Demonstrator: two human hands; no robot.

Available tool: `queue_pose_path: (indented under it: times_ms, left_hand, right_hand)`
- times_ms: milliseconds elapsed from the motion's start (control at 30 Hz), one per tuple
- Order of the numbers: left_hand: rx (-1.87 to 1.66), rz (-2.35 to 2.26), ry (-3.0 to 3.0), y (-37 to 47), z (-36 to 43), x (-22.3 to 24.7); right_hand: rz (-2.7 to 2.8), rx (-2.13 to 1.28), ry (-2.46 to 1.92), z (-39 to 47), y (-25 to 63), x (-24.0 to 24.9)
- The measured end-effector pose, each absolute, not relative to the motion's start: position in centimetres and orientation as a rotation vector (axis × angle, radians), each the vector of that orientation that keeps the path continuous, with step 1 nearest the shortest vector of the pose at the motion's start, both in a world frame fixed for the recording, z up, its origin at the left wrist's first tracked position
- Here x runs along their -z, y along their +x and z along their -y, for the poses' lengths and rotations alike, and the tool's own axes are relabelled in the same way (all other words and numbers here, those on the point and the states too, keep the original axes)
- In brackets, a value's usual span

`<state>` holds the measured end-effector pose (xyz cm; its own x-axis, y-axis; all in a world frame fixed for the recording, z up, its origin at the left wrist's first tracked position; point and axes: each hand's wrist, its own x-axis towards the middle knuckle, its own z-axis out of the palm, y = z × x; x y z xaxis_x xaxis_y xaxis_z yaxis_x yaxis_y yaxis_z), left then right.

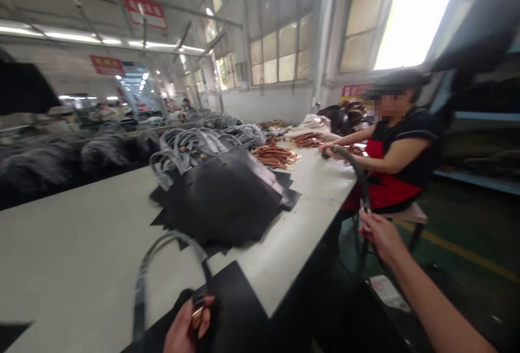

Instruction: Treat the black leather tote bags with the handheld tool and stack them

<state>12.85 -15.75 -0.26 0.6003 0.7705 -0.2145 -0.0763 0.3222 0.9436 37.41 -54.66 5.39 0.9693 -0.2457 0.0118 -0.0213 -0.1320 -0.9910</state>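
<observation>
My left hand (187,325) is closed on one end of a bag handle (140,288), by a gold-coloured metal fitting. The handle arches above a black leather panel (239,301) at the table's near edge, and looks wrapped in clear film. Out to the right, my right hand (379,232) pinches a long dark strap (359,171) beside the table. That strap curves up and away toward a co-worker's hands; whether they touch it I cannot tell. Its lower part hangs below my fingers, blurred.
A stack of black bag panels (223,196) with film-wrapped handles lies on the white table (81,234). Behind it are bundles of brown straps (276,155). At the table's right side sits a co-worker (400,147) in a red apron. More wrapped handles (105,150) hang at far left.
</observation>
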Motion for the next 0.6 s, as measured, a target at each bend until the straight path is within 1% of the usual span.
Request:
queue_pose_path:
  times_ms: [67,133,233,333,433,600]
  left_hand:
    - [-0.585,-0.583,1.133,12.1,15.5,0.6]
    - [-0.568,-0.508,1.147,11.7,15.4,0.8]
    - [-0.578,-0.506,1.143,11.5,15.6,0.8]
    - [-0.584,-0.506,1.116,11.1,15.9,0.8]
    - [-0.584,-0.501,1.074,10.9,15.9,0.9]
    - [-0.57,-0.504,1.006,10.9,15.9,1.2]
  right_hand:
    - [-0.013,0.031,-1.667,50.1,36.3,-6.9]
    - [0.145,-0.113,-1.65,45.1,33.6,-7.1]
    - [0.413,-0.29,-1.753,37.9,27.6,-5.1]
    - [0.628,-0.306,-1.873,32.1,21.9,-2.5]
    - [0.695,-0.339,-1.918,28.3,18.7,-1.3]
    - [0.753,-0.381,-2.018,26.1,17.3,-1.8]
